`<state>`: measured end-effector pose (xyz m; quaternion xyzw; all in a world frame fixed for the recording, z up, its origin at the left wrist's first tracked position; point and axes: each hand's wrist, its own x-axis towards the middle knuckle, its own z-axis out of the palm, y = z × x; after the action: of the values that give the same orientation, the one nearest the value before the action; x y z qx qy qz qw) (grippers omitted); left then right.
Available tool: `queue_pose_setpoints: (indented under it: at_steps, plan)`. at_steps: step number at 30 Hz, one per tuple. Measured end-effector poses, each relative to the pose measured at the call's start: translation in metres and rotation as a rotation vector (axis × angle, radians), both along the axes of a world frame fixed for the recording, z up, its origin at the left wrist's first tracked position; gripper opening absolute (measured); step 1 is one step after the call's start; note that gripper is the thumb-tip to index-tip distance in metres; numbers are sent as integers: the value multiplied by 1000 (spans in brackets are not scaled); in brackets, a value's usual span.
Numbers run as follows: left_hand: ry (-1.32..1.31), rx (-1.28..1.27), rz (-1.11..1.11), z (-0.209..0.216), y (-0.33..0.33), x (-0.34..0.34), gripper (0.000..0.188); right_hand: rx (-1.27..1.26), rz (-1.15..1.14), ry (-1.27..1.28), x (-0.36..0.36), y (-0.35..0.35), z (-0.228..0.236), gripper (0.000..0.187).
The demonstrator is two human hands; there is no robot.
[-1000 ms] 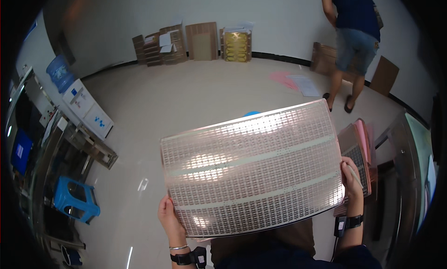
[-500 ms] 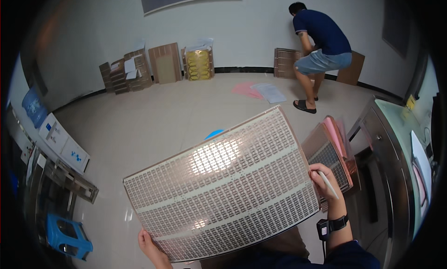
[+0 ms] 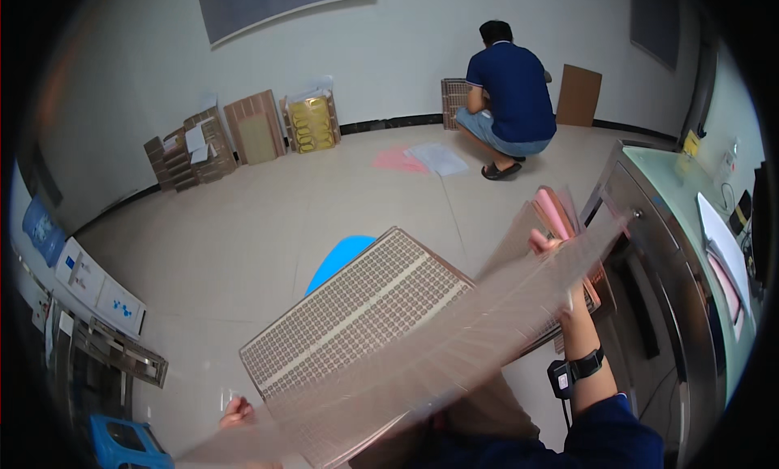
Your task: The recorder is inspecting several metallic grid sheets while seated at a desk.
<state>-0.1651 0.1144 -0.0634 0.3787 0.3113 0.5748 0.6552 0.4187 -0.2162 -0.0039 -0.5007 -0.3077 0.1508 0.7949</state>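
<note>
A thin brownish panel (image 3: 454, 351), smeared by motion, slants across my lap, its right end raised. My right hand (image 3: 548, 243) grips that end; part of the palm is hidden behind the panel. Near the lower left end my left hand (image 3: 237, 412) has its fingers curled at the panel's edge, and the panel covers the rest of the hand. Below and beyond it lies a flat board (image 3: 349, 311) with rows of small printed units and a pale stripe. A black band with a small box (image 3: 561, 380) sits on my right wrist.
A blue round-edged object (image 3: 341, 262) shows behind the board. More boards and pink sheets (image 3: 553, 213) stand by the metal desk (image 3: 641, 189) at right. A person (image 3: 511, 96) squats by the far wall, near loose sheets (image 3: 436, 157). A blue stool (image 3: 126, 441) stands lower left.
The panel has swung from facing me to steeply tilted, its right end raised by my right hand, uncovering the board beneath. The other person has gone from bending to squatting.
</note>
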Motion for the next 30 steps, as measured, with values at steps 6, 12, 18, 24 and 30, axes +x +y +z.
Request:
queue_pose_setpoints:
  at_steps: [6,12,18,24,30]
  plan:
    - [97,-87,-350,50,-140,118,45,94,-89,129,32,41,32,28]
    - [-114,-426,-479,51,-159,97,45,206,-101,298,-3,-55,-59,34]
    - [-43,-436,-313,35,-157,124,43,266,-43,515,-13,-71,-70,40]
    - [-27,-343,-190,32,-151,135,42,314,48,744,10,-42,-48,46]
    - [128,-217,-96,22,-145,142,41,257,211,682,17,-37,-70,44]
